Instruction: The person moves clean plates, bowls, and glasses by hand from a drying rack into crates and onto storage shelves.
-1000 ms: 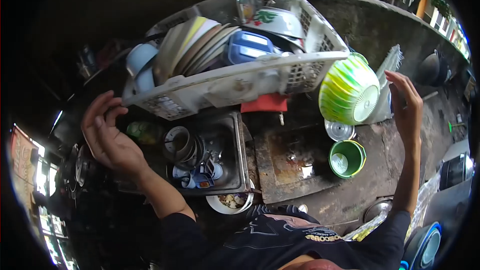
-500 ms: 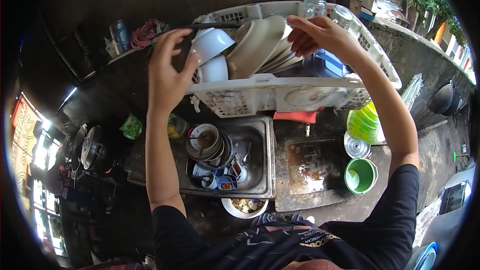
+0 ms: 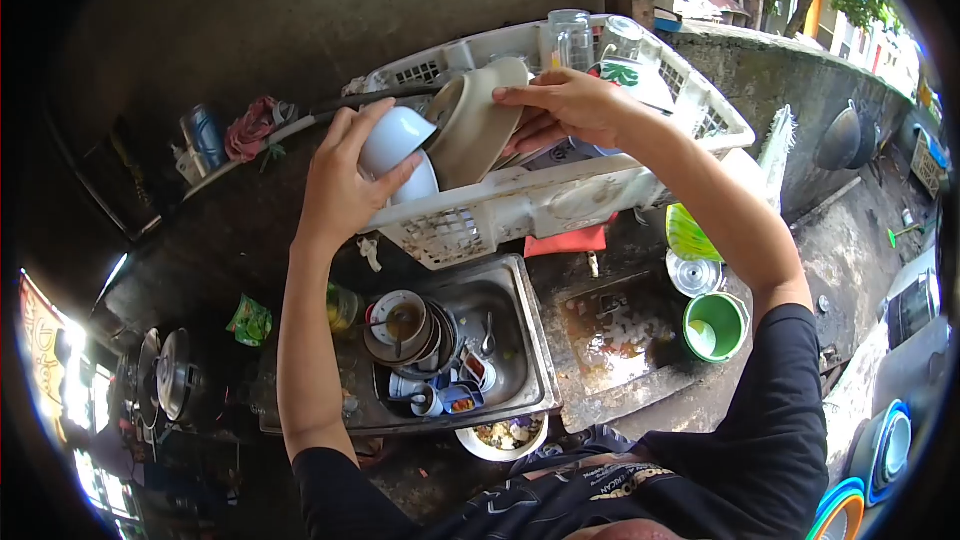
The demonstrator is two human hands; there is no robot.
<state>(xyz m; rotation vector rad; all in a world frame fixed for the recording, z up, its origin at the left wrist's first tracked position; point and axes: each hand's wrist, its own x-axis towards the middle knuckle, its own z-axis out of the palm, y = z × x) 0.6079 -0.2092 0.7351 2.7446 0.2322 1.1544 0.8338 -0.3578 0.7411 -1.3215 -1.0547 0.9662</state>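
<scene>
A large white plastic basket holds dishes beyond the sink. At its left end my left hand is closed around a white bowl, which tilts above a second white bowl. My right hand pinches the rim of a beige plate, thumb on the near side and fingers mostly hidden behind. The plate stands on edge among other plates. Right of it, also in the basket, are a glass mug and a white piece with a green leaf print.
Below is a steel sink with stacked dirty bowls, spoons and cups. A basin of food scraps sits under its front edge. To the right are a green bucket and a metal lid. A pot is at the left.
My left hand has closed around the upper bowl. My right hand has come down onto the plate rim and taken hold. The camera view has turned, and the basket appears shifted left.
</scene>
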